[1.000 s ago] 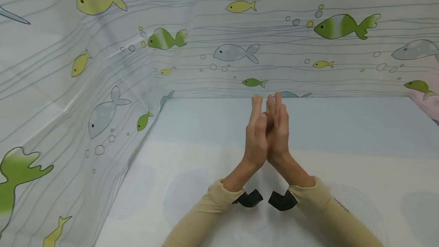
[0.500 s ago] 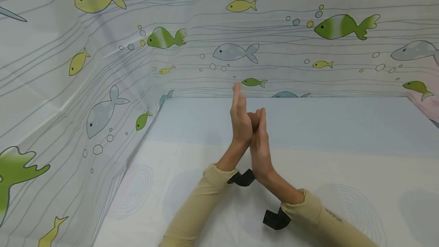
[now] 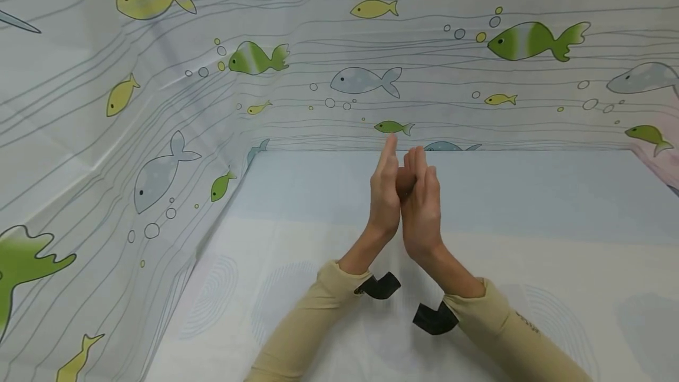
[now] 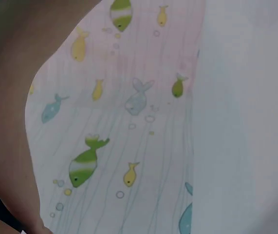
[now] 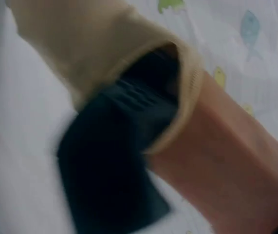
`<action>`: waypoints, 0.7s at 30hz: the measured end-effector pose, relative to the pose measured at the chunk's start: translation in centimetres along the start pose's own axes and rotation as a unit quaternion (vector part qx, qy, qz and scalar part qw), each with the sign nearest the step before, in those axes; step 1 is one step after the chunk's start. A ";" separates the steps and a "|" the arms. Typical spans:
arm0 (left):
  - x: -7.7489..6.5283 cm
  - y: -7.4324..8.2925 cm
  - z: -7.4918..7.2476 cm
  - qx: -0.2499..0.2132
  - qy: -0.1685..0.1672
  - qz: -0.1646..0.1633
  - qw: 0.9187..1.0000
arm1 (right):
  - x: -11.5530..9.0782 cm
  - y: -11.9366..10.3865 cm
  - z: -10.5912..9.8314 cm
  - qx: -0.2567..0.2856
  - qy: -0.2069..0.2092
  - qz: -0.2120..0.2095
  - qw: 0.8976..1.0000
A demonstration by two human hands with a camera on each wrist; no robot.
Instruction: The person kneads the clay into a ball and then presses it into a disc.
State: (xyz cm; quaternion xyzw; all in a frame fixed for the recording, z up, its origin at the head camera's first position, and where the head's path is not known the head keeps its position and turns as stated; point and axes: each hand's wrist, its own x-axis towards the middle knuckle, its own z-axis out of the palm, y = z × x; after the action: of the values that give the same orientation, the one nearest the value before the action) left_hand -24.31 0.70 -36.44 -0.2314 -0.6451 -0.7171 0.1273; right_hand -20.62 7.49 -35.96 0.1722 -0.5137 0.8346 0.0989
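Note:
Near the middle of the head view, a brown, rounded lump [image 3: 405,183] sits between two upright palms, partly hidden by them. My left hand [image 3: 384,199] flanks it on the left, its fingers straight and pointing away from me. On the other side, my right hand [image 3: 422,211] presses toward it with extended fingers. The heels of both hands lie close together below the lump. In the right wrist view a bare forearm [image 5: 226,156] comes out of a beige sleeve [image 5: 85,39]; the lump is out of sight there, as it is in the left wrist view.
A pale table surface [image 3: 530,199] with a light blue band and faint circles lies under the hands. Behind and to the left hangs a white sheet [image 3: 318,28] printed with fish. A black wrist mount [image 3: 437,319] juts inward from the right cuff, facing another black mount [image 3: 383,286] on the left.
The hands slide against each other around the lump. Over the last half second the left hand has moved right and slightly back toward me, while the right hand has moved forward and right.

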 end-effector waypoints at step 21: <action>-4.4 -0.3 2.0 0.005 -0.069 -0.009 0.998 | 3.6 -1.4 -2.5 0.041 0.125 -0.032 0.991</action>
State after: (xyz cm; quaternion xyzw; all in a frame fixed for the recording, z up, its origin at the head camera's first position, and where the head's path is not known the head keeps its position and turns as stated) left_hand -20.37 2.21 -38.75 -0.2736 -0.6582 -0.6971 0.0770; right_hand -23.88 10.35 -34.43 0.0866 -0.4563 0.8666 0.1824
